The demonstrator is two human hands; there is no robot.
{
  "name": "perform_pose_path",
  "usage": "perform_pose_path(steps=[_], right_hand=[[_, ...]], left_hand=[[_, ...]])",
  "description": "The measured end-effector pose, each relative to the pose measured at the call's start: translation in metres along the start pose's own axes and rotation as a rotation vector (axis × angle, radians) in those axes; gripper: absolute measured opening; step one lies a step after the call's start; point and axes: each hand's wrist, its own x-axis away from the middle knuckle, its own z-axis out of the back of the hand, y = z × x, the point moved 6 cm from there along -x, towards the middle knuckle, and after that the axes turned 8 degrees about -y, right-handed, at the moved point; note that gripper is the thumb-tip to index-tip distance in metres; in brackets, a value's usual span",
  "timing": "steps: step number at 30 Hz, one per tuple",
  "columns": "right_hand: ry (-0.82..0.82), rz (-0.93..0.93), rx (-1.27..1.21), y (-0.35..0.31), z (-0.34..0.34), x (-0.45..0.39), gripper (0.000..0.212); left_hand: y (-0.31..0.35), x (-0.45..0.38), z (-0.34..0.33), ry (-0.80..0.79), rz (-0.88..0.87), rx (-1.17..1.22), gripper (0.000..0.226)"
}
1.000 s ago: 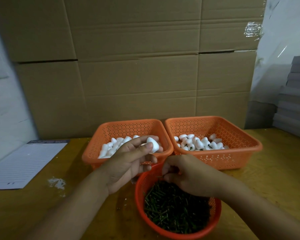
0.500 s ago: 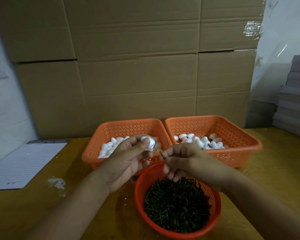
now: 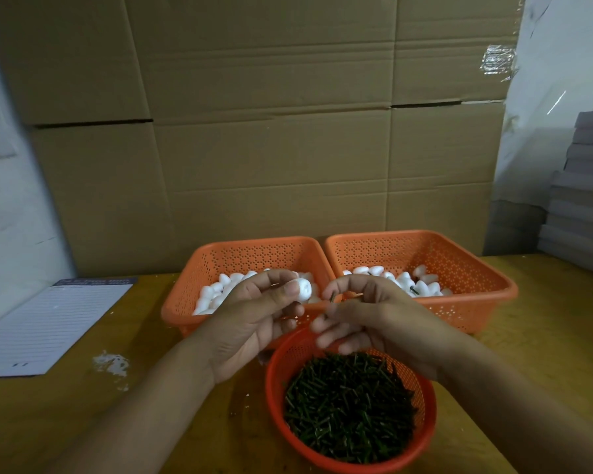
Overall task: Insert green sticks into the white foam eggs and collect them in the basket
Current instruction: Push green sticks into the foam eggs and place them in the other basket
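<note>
Two hands: both raised over the table, close together but not touching, just above the round basket's far rim.
Left hand: pinched one white foam egg between thumb and fingertips, egg held up in front of the left basket.
Right hand: pinched a green stick between thumb and forefinger, other fingers loosely curled; stick tilted, upper end near the egg, gap between them.
Left basket: orange, rectangular, held plain white eggs.
Right basket: orange, rectangular, touching the left one side by side; held white eggs, a few with green sticks showing.
Round basket: red-orange, nearest the person, full of loose green sticks.
Paper sheet: lined, lay flat at the table's left end.
White crumbs: small patch on the table beside the sheet.
Backdrop: cardboard boxes stacked behind the baskets; grey stack at right.
</note>
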Motion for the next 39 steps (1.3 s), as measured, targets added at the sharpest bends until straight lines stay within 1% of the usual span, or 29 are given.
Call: perform_pose_path(steps=[3,6,11,15,20,24,28,33,36,39], right_hand=[[0.110,0.062,-0.050,-0.001,0.005,-0.001,0.013],[0.204,0.104,-0.066,0.000,0.010,-0.002,0.015],[0.241,0.138,-0.172,0.000,0.013,-0.003,0.016],[0.283,0.159,-0.191,0.000,0.018,-0.002,0.016],[0.302,0.158,-0.162,-0.002,0.018,-0.001,0.012],[0.317,0.161,-0.139,-0.003,0.017,0.000,0.024],[0.350,0.181,-0.055,-0.006,0.014,0.003,0.012],[0.392,0.240,0.126,-0.016,0.009,0.007,0.006],[0.422,0.281,0.329,-0.021,0.007,0.008,0.008],[0.422,0.325,0.447,-0.024,0.005,0.010,0.013]], left_hand=[[-0.001,0.000,0.001,0.022,-0.004,0.018,0.038],[0.000,0.001,0.001,0.023,-0.024,0.037,0.036],[0.001,0.001,0.001,0.029,-0.036,0.043,0.037],[0.001,0.001,0.002,0.033,-0.035,0.048,0.043],[0.003,0.002,0.000,0.028,-0.032,-0.094,0.034],[0.003,0.002,-0.002,0.032,-0.047,-0.142,0.031],[0.004,0.002,-0.003,-0.006,-0.080,-0.119,0.030],[0.004,0.002,-0.002,-0.011,-0.092,-0.124,0.030],[0.004,0.001,-0.003,-0.019,-0.096,-0.128,0.031],[0.004,0.001,-0.003,-0.032,-0.103,-0.145,0.031]])
